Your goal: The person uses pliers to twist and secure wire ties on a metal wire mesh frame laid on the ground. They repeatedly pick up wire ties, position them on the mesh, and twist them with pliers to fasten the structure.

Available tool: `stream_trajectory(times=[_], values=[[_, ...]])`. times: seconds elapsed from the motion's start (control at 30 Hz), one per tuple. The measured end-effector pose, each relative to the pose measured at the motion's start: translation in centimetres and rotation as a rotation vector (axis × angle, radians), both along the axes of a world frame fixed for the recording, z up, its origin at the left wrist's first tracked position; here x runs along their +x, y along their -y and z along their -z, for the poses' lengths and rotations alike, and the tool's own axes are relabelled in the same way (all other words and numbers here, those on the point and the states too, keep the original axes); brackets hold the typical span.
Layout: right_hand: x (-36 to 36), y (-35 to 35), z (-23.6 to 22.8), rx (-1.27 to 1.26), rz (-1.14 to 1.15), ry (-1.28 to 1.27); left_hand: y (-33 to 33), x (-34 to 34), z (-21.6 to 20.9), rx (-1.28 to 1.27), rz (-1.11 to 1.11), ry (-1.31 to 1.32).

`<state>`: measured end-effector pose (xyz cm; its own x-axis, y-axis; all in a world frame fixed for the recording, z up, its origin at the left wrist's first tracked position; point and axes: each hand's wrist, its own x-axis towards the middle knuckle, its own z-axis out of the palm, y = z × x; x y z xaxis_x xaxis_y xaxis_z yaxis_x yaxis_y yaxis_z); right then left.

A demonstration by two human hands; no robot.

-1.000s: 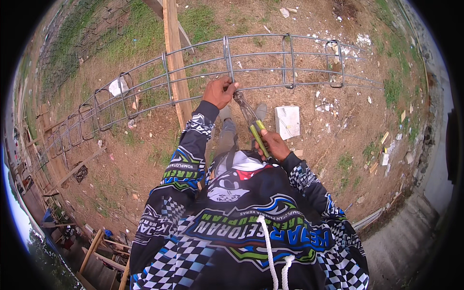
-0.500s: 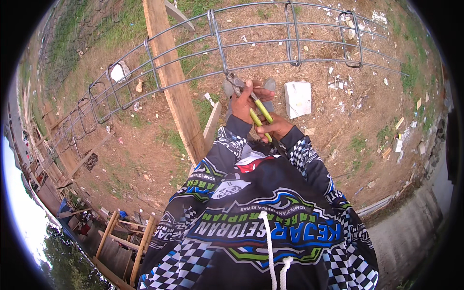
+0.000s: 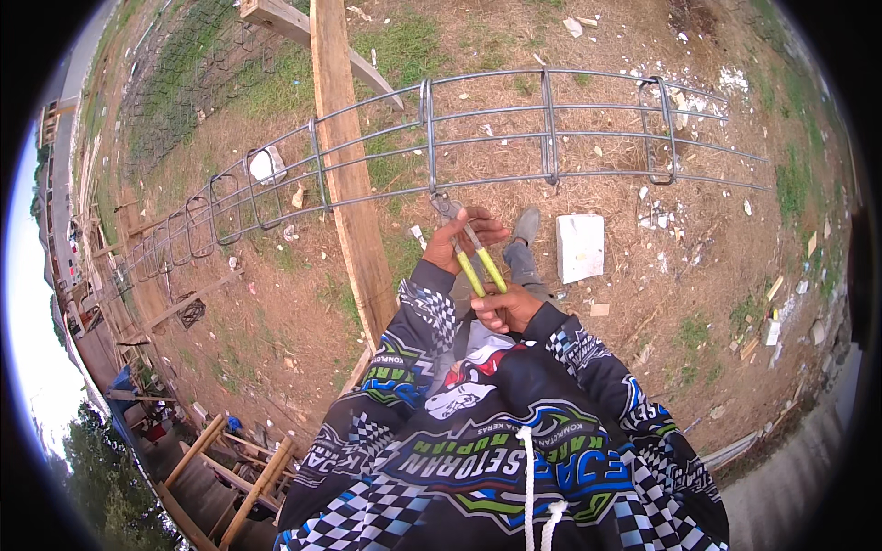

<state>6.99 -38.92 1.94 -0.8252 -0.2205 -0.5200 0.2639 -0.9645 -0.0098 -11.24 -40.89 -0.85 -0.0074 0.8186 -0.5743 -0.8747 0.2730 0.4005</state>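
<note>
A pair of end-cutting pincers (image 3: 492, 268) with yellow-green handles lies between my two hands. Its metal head touches or nearly touches the lower bar of a long steel rebar cage (image 3: 487, 187), by one of the square stirrups (image 3: 430, 138). My left hand (image 3: 447, 246) is around the pincers just below the head, its thumb on the near side and its fingers reaching behind the handles. Down at the handle ends, my right hand (image 3: 514, 308) grips with curled fingers. Whether tie wire sits in the jaws is too small to tell.
A wooden plank (image 3: 344, 197) passes under the cage, left of my hands. A white block (image 3: 580, 248) stands on the dry ground to the right, beside my shoe (image 3: 526, 225). Timber framing (image 3: 234, 473) is at the lower left, and white rubble (image 3: 657, 216) lies scattered at right.
The cage and both hands sit lower in the view. The pincers have turned, with their handles now side by side. One shoe and trouser leg show more plainly beside the white block.
</note>
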Motion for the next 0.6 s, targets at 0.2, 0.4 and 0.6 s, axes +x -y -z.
stream_trajectory(times=[0.2,0.4,0.6], values=[[-0.4,1.8,-0.7,1.697,-0.14,0.538,-1.0,1.3,1.5,-0.164,-0.147,-0.075],[-0.6,-0.2,1.9,1.509,-0.407,0.393,-1.4,1.7,-0.7,-0.387,-0.055,-0.472],[0.8,-3.1,1.8,0.497,-0.223,0.033,-0.2,0.8,3.4,0.145,-0.157,0.156]])
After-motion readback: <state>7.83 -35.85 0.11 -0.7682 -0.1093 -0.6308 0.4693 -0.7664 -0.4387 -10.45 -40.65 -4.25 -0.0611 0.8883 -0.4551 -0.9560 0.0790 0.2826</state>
